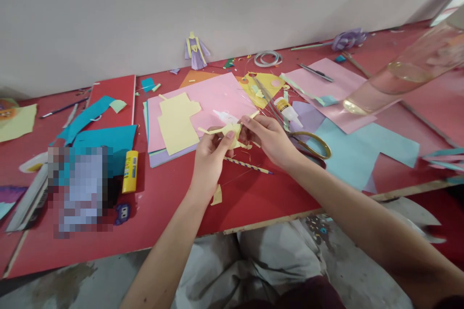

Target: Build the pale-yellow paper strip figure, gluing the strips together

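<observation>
Between my two hands is a small folded piece of yellow paper (pixel 233 130), with a thin strip sticking out to the left. My left hand (pixel 213 147) pinches its lower left side between thumb and fingers. On the other side, my right hand (pixel 264 134) is closed on the paper's right edge, fingertips together. Just below them a patterned pencil (pixel 250 166) lies on the red table (pixel 163 217). Behind the hands are pink paper sheets (pixel 217 91) with a cut yellow sheet (pixel 177 125) on top. Scissors (pixel 313 145) lie close to my right wrist.
A glue stick (pixel 130 171) stands out at left, near a pixelated patch. A glue bottle (pixel 287 110), blue paper (pixel 357 149) and a craft knife (pixel 316 73) lie to the right. A tilted clear bottle (pixel 391 82) holds liquid. A paper dress figure (pixel 195 51) leans on the wall.
</observation>
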`<state>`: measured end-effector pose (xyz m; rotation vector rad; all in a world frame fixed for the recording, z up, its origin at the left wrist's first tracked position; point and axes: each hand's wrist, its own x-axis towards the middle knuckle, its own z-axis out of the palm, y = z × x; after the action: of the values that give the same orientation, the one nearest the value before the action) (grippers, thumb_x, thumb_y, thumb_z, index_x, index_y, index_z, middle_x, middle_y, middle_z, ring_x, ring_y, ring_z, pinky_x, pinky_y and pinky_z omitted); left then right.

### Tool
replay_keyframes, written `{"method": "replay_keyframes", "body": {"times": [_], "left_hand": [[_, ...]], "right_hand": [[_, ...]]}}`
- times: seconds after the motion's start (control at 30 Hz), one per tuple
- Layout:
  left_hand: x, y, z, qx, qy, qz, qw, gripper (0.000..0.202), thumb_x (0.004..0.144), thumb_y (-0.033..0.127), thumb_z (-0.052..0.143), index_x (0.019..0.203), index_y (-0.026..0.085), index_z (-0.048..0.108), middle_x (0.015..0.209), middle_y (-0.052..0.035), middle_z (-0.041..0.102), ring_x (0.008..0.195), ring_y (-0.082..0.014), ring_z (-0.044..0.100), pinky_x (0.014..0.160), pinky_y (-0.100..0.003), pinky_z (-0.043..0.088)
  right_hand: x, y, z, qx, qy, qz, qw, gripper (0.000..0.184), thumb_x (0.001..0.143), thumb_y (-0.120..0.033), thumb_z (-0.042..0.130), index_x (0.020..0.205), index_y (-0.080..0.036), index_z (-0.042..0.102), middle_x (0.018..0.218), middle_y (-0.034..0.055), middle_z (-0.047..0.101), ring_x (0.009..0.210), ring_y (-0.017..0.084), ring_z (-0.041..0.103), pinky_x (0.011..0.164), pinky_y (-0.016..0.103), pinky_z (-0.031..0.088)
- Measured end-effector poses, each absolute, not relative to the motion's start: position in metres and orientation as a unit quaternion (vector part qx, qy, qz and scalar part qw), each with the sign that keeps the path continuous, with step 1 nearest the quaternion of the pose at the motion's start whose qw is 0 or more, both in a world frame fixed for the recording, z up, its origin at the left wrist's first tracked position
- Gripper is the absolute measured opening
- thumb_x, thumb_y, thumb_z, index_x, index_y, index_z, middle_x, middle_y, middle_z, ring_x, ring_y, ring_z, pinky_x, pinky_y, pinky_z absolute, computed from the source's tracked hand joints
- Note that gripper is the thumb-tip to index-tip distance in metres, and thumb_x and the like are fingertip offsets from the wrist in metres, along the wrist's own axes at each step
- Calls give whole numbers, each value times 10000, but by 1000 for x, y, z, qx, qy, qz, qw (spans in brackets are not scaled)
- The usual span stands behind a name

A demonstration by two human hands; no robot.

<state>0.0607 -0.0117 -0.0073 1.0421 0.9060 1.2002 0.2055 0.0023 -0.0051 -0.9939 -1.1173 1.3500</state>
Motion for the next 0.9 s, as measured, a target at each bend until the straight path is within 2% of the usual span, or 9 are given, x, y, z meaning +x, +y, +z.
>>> {"method": "replay_keyframes", "body": {"times": [0.4, 0.9], "left_hand": [[61, -12, -5, 466, 389, 522, 600, 189, 815, 346, 687, 892, 196, 603, 680, 36, 544, 544, -60, 506, 541, -198, 431], [61, -13, -4, 474, 388, 515, 600, 161, 827, 326, 672, 893, 195, 607, 686, 27, 533, 551, -65, 499, 538, -199, 439]], "right_hand": [[209, 3, -6, -383, -434, 635, 511, 312, 872, -412, 602, 690, -159, 609, 620, -2, 551, 570, 97, 496, 555, 243, 386], [209, 3, -6, -403, -447, 613, 511, 334, 849, -443, 623, 662, -168, 597, 618, -1, 549, 570, 99, 490, 548, 243, 380]]}}
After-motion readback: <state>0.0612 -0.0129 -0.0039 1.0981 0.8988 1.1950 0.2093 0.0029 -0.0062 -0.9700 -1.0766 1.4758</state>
